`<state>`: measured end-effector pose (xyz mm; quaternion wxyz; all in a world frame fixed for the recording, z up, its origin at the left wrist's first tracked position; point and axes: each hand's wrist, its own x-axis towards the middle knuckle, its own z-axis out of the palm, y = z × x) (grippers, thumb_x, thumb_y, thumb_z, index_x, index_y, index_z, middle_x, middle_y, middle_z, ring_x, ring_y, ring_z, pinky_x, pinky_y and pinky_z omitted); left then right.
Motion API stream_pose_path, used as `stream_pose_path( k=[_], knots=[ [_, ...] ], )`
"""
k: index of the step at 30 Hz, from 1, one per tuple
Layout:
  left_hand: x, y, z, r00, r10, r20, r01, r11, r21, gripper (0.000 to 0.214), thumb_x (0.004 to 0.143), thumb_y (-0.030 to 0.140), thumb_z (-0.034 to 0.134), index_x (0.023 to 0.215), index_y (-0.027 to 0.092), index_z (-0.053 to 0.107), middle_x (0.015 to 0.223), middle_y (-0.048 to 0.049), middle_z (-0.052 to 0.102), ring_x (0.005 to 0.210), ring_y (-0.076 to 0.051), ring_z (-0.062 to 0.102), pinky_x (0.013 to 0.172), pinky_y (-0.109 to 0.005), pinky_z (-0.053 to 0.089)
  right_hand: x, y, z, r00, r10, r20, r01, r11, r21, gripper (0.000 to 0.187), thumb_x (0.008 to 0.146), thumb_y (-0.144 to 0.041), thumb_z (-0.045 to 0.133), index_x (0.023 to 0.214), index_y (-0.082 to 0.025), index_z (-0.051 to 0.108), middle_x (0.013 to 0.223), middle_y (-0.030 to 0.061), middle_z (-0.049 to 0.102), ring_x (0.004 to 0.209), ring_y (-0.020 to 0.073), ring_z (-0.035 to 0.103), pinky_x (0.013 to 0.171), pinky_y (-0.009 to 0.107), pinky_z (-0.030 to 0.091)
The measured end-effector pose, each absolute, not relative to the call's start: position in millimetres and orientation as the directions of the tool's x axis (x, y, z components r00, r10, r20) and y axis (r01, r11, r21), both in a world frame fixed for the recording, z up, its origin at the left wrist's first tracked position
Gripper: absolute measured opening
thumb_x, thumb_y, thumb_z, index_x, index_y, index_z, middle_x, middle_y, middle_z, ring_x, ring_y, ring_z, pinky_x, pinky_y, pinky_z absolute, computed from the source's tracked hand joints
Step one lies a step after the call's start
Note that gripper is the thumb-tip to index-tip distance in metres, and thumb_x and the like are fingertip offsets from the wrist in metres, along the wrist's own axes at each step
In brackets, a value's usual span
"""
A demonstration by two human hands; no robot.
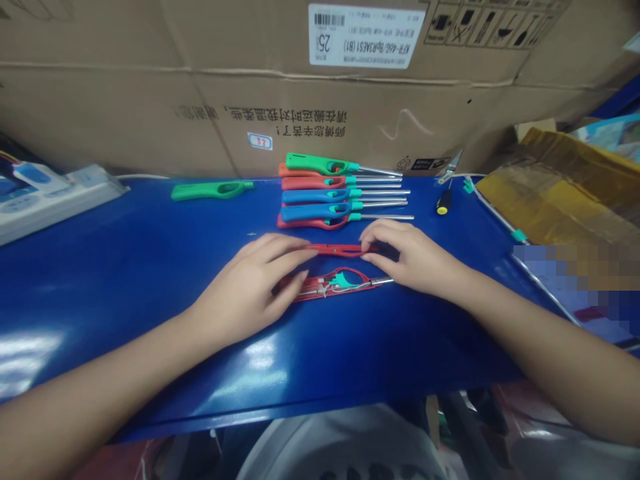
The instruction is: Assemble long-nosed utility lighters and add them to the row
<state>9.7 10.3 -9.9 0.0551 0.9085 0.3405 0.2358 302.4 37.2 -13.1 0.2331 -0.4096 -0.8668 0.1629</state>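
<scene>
Left hand (265, 273) on red casing (336, 250), glossy blue tabletop (375, 347), cardboard (150, 93) behind.

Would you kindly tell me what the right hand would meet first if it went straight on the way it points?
Along the slim red piece it touches, the right hand would probably meet the left hand first; depth is unclear.

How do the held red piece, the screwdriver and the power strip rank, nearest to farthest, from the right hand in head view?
1. Red piece, in the right hand.
2. Screwdriver, beyond the hand, rightward.
3. Power strip, far left.
</scene>
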Motion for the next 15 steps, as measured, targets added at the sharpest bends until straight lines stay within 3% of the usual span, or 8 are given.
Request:
stream_pose_path(
  k=[3, 7, 11, 15],
  knots=[
    [6, 13, -11, 0.650, 0.623, 0.436, 0.597, -0.773, 0.214, 0.036, 0.101, 0.023, 0.057, 0.134, 0.015, 0.066, 0.133, -0.0156, 0.067, 0.123, -0.031, 0.062, 0.104, -0.050, 0.053, 295, 32, -9, -0.418, 0.863, 0.282, 0.540, 0.486, -0.687, 0.006, 0.092, -0.026, 0.067, 0.090, -0.020, 0.066, 0.086, 0.0031, 0.071, 0.078, 0.0172, 0.067, 0.074, 0.033, 0.055],
    [-1, 15, -6, 0.666, 0.561, 0.491, 0.596, -0.796, 0.102, 0.033, 0.100, 0.024, 0.061, 0.131, 0.016, 0.068, 0.129, -0.0154, 0.070, 0.116, -0.032, 0.066, 0.096, -0.050, 0.055, 289, 27, -3, -0.281, 0.954, 0.107, 0.247, 0.180, -0.952, 0.023, 0.085, -0.040, 0.077, 0.088, -0.019, 0.068, 0.077, 0.0012, 0.071, 0.068, 0.0149, 0.068, 0.068, 0.030, 0.057],
    [-4, 13, 5, 0.715, 0.527, 0.459, 0.565, -0.822, 0.064, 0.030, 0.100, 0.023, 0.061, 0.129, 0.016, 0.068, 0.122, -0.0130, 0.074, 0.104, -0.028, 0.071, 0.088, -0.042, 0.056, 290, 23, 0, -0.312, 0.950, 0.006, 0.220, 0.078, -0.972, 0.025, 0.085, -0.042, 0.077, 0.095, -0.020, 0.072, 0.080, 0.0024, 0.073, 0.072, 0.0155, 0.069, 0.068, 0.029, 0.056],
    [-5, 10, 16, 0.747, 0.554, 0.367, 0.544, -0.827, 0.141, 0.028, 0.100, 0.030, 0.061, 0.124, 0.017, 0.070, 0.116, -0.0105, 0.076, 0.100, -0.026, 0.072, 0.085, -0.039, 0.056, 290, 18, 2, -0.465, 0.871, 0.157, 0.441, 0.382, -0.812, 0.033, 0.093, -0.040, 0.069, 0.119, -0.021, 0.072, 0.094, 0.0038, 0.072, 0.081, 0.0163, 0.065, 0.074, 0.031, 0.054]
  ],
)
